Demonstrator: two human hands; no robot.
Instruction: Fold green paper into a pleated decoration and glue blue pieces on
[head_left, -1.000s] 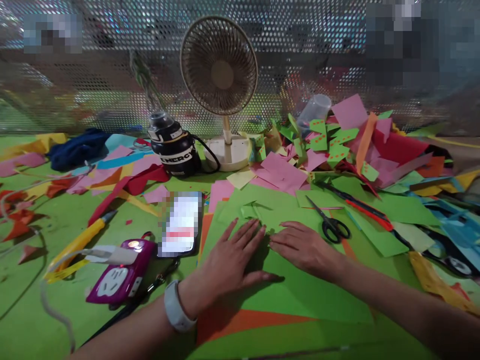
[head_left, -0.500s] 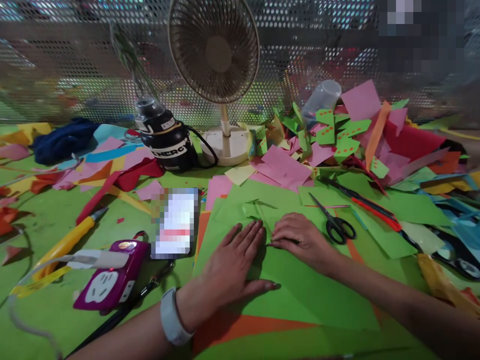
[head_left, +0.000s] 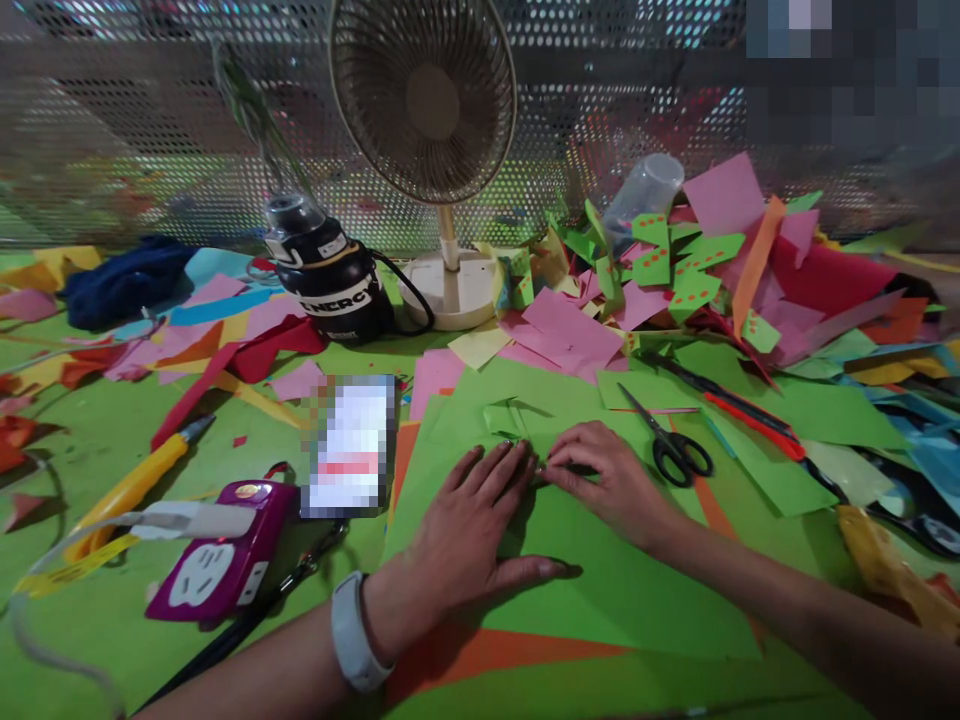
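Large green paper sheets lie in front of me over an orange sheet. My left hand rests on the green paper with its fingers spread and thumb out. Beside its fingertips, my right hand has thumb and forefinger pinched together at the paper; what is between them is too small to make out. A small folded green piece shows just beyond my left fingertips. Black scissors lie right of my right hand.
Behind stand a fan and a black bottle. At left lie a phone, a purple device and a yellow pen-like tool. Pink paper scraps and a red-black cutter are at the right.
My right hand has shifted slightly up, and its fingers have straightened a little. My left thumb reaches slightly further right. The view has moved slightly.
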